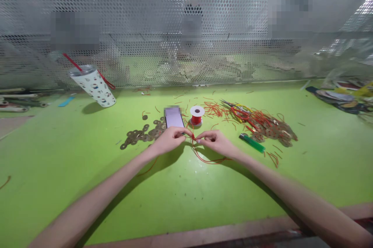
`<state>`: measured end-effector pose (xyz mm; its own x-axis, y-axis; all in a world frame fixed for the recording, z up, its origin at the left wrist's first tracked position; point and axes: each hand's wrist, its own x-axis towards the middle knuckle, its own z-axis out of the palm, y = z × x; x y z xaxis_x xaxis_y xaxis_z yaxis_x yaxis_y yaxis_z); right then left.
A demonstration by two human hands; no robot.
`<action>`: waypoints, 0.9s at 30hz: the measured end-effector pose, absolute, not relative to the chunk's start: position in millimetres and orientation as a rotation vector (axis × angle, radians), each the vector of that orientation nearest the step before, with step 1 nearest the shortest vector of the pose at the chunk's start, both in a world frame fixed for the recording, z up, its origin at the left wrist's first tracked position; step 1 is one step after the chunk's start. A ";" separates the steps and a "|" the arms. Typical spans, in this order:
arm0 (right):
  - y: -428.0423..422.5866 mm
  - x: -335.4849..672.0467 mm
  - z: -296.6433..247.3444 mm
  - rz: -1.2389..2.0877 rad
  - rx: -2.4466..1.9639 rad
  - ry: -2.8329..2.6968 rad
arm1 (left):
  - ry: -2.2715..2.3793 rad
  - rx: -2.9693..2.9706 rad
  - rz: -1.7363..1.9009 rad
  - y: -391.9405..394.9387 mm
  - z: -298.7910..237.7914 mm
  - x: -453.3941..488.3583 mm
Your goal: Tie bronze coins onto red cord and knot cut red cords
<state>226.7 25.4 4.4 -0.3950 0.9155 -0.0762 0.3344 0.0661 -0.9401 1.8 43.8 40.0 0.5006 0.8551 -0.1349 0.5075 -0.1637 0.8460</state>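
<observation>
Between my fingertips is a red cord (201, 158) with a small knotted part, and its loose ends loop down over the green tabletop. My left hand (171, 138) pinches the cord from the left. From the right, my right hand (217, 141) pinches it close to the knot. Just beyond my hands stands a white spool (197, 111) wound with red cord. A phone (174, 117) lies behind my left hand, partly covered by it. Brass-coloured coins with holes (135, 137) are scattered left of my left hand. A green lighter (252, 143) lies right of my right hand.
Scissors (236, 110) lie among red cord scraps (214, 109) at the right, beside a heap of holed coins (276, 133). A patterned tumbler (94, 86) with a red straw stands at the left back. A perforated metal screen (145, 26) rises behind the table (175, 201).
</observation>
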 end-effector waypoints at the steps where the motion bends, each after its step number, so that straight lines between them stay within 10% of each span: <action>1: 24.6 226.2 4.4 1.333 -1.249 -1.791 | 1.152 1.850 0.493 42.2 40.4 2.7; 27: 21.4 226.9 7.6 1.447 -1.138 -1.743 | 1.211 2.338 0.616 35.5 35.0 1.8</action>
